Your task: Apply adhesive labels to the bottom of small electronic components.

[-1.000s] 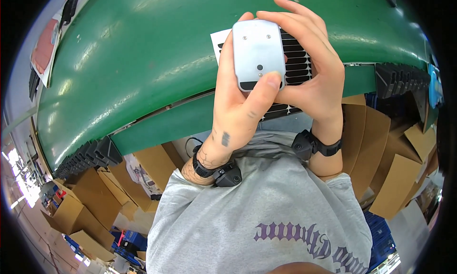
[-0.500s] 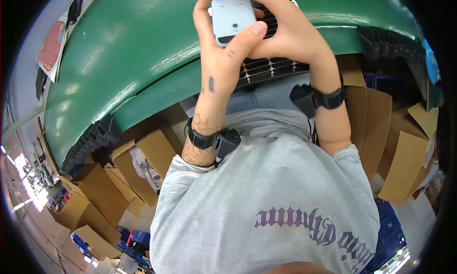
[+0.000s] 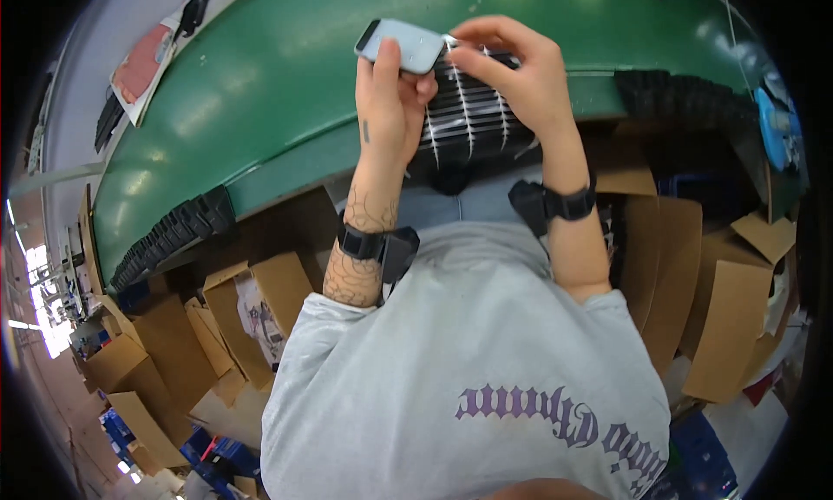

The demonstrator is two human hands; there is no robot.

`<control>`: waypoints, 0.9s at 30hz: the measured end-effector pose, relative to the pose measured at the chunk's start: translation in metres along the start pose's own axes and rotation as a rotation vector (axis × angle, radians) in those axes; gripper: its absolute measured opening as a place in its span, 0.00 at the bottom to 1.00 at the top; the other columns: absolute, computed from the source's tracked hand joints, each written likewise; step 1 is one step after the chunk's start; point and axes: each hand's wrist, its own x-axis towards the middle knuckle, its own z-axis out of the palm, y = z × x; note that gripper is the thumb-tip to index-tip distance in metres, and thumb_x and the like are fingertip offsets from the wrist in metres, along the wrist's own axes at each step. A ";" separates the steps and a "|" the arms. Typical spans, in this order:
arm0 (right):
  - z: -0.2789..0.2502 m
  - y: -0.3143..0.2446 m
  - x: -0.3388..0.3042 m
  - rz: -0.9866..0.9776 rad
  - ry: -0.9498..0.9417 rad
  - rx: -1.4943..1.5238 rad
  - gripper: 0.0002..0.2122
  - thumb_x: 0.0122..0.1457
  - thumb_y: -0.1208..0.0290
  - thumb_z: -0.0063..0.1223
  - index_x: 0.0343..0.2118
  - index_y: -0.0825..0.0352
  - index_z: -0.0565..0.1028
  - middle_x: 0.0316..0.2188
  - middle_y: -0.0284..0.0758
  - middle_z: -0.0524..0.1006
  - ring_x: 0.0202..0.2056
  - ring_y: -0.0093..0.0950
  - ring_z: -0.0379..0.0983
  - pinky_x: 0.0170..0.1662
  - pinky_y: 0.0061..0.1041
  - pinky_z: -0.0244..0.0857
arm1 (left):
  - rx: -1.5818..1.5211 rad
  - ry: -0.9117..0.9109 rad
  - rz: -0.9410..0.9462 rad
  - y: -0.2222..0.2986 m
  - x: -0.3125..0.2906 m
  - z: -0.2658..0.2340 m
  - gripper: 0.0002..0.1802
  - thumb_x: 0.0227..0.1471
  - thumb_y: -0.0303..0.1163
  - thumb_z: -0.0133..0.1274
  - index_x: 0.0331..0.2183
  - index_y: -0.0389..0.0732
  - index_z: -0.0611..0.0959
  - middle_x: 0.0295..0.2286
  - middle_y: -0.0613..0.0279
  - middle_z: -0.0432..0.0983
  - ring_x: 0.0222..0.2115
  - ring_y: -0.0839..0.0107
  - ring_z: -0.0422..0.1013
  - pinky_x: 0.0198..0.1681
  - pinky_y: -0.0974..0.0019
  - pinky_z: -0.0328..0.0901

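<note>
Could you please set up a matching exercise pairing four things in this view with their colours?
Things:
1. flat device in the left hand
2. conveyor belt
3. wrist strap on the right arm
4. boxes on the floor

Colours:
A. green
B. brown cardboard
C. pale grey
D. black

Pairs: 1-C, 2-A, 3-D, 4-B

Both forearms rise from the lower middle, bent at the elbows, hands raised close together; the left hand (image 3: 392, 109) is curled, thumb pressed upward, its forearm tattooed; the right hand (image 3: 521, 70) is curled with fingers bent inward; each wrist wears a dark band.
</note>
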 end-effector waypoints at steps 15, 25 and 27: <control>0.010 0.020 0.006 0.114 0.175 -0.779 0.04 0.49 0.74 0.58 0.27 0.67 0.77 0.29 0.33 0.74 0.34 0.34 0.69 0.38 0.31 0.64 | 0.042 0.015 -0.059 0.010 -0.007 0.013 0.37 0.57 0.64 0.26 0.57 0.48 0.55 0.33 0.54 0.68 0.18 0.76 0.60 0.16 0.76 0.54; 0.003 -0.004 -0.020 -0.305 0.297 -0.080 0.10 0.46 0.85 0.57 0.32 0.68 0.70 0.30 0.40 0.75 0.36 0.32 0.70 0.43 0.31 0.65 | 0.196 0.058 -0.090 0.007 -0.008 0.009 0.34 0.60 0.59 0.23 0.58 0.46 0.54 0.31 0.52 0.69 0.15 0.77 0.59 0.15 0.75 0.55; 0.002 -0.003 -0.023 -0.217 0.198 0.053 0.11 0.46 0.85 0.57 0.32 0.69 0.70 0.29 0.40 0.75 0.36 0.33 0.70 0.44 0.32 0.65 | 0.211 0.044 -0.087 0.007 -0.005 0.007 0.34 0.60 0.59 0.23 0.58 0.46 0.54 0.31 0.52 0.69 0.15 0.76 0.59 0.15 0.75 0.55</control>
